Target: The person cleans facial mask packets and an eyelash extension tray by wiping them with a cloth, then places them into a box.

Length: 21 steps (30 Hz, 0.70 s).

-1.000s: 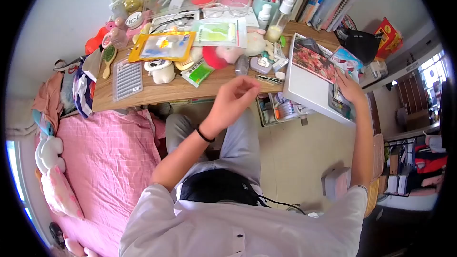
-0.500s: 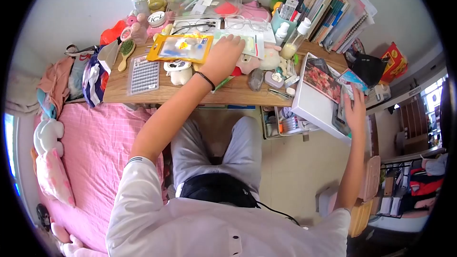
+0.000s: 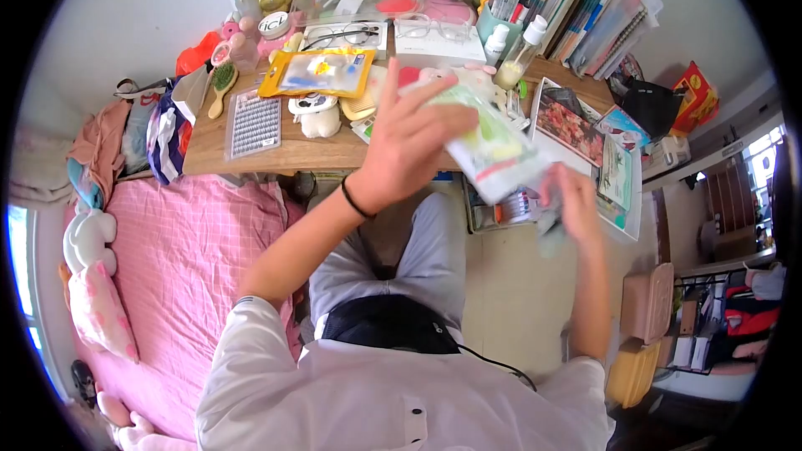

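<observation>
A white and green packet point(image 3: 489, 144) hangs tilted over the desk's front edge. My left hand point(image 3: 409, 138) is at its upper left end, holding it, with some fingers stretched out. At the packet's lower right end is my right hand point(image 3: 575, 200), fingers bent; a blurred greyish item point(image 3: 550, 232) hangs below it, seemingly in its grasp. Right of the hands, the white box point(image 3: 555, 149) holds a flowered card point(image 3: 570, 127) and a green-and-white packet point(image 3: 615, 174). A yellow-edged pouch point(image 3: 322, 73) lies on the desk, left of my left hand.
On the wooden desk point(image 3: 213, 146) are a lash tray point(image 3: 255, 125), a hairbrush point(image 3: 221, 88), glasses on a white box point(image 3: 439, 43) and pump bottles point(image 3: 522, 54). Books point(image 3: 585, 21) stand at the back right. An open drawer point(image 3: 501, 215) is below the desk edge.
The white and green packet has come off the desk with my left hand, toward the front right. My right hand has moved out of the box, leftward, with a greyish item.
</observation>
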Tool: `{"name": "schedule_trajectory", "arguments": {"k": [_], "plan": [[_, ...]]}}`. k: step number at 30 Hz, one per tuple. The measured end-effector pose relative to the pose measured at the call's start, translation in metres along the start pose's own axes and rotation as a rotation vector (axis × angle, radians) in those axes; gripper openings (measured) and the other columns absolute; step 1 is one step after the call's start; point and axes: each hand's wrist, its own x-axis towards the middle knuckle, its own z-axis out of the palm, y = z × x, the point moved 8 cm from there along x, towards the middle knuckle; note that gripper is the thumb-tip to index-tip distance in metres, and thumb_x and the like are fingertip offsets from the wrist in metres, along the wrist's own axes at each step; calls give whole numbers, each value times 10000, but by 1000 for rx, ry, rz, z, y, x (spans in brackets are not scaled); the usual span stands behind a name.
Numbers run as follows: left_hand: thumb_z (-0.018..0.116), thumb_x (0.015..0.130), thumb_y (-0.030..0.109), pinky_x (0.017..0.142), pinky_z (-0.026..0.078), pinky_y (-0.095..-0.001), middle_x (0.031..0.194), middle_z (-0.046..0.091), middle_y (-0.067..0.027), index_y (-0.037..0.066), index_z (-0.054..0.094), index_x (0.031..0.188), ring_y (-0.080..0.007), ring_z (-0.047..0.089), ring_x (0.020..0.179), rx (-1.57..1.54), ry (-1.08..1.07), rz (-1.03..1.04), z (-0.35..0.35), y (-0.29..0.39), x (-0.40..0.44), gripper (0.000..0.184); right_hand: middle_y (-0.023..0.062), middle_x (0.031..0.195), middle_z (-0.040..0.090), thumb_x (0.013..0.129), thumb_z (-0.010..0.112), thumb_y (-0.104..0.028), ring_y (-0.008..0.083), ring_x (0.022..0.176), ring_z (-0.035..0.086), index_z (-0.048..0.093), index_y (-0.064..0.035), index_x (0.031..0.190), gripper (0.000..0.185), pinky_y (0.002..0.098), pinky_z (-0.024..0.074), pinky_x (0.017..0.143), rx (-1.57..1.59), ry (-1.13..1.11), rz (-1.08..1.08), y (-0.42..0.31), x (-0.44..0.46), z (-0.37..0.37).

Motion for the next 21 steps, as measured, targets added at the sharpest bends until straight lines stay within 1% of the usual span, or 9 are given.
{"name": "schedule_trajectory", "arguments": {"k": [4,7,9,10,11,13,14,18,21], "plan": [[679,731,-32,1187,213,-630,1186,712,-2,141,730,983,-333,542,1314,-169,-26,-50,-16,17,-23,310,4,696,583,1065,440,-414,96,659,544,695,34,1050,515,259,441,658,585,11,290,14,-14,69],[709,758,42,1181,268,-567,1370,622,-104,134,738,990,-378,458,1385,-220,-80,-102,-24,20,-41,252,3,710,589,1025,532,-305,92,647,531,686,22,1000,363,255,424,640,642,-332,77,-17,-12,99],[713,779,77,1177,297,-514,1488,494,-186,130,747,1054,-392,421,1410,-309,68,-252,-30,12,-55,282,2,704,583,972,598,-189,84,639,517,675,12,969,215,248,406,626,648,-249,167,-13,-14,109],[663,899,133,1178,309,-438,1563,387,-202,99,644,1302,-367,400,1429,-449,70,-373,-23,3,-67,405,0,709,584,965,609,-170,83,643,521,670,2,948,184,245,407,630,619,-214,150,-15,-13,112],[663,899,133,1178,309,-438,1563,387,-202,99,644,1302,-367,400,1429,-448,70,-377,-23,9,-76,405,-1,715,586,958,620,-151,82,647,525,666,-7,927,154,242,409,633,589,-178,132,-16,-13,112],[512,1039,260,1178,310,-396,1577,374,-161,46,424,1495,-311,394,1437,-1217,273,-1068,-3,-5,-109,511,-2,726,592,961,619,-148,79,658,532,667,-8,924,153,239,413,639,578,-178,134,-19,-14,116],[361,1094,360,1173,320,-366,1561,393,-136,22,280,1553,-262,408,1424,-1427,260,-1088,10,-5,-120,576,-3,738,598,963,618,-146,76,670,539,669,-8,921,153,237,417,646,566,-179,135,-20,-15,118],[390,1087,332,1103,422,-407,1433,533,-123,4,393,1475,-253,544,1295,-2097,275,-1225,20,13,-152,508,-4,788,620,981,616,-152,67,733,565,648,-7,896,172,235,440,678,410,-275,168,-16,-23,135],[455,1070,277,1043,480,-396,1347,604,-114,7,460,1410,-252,611,1208,-1887,207,-1404,27,5,-182,434,-5,803,622,991,610,-168,68,753,573,642,-10,882,195,235,446,697,349,-257,156,-17,-28,141]]}}
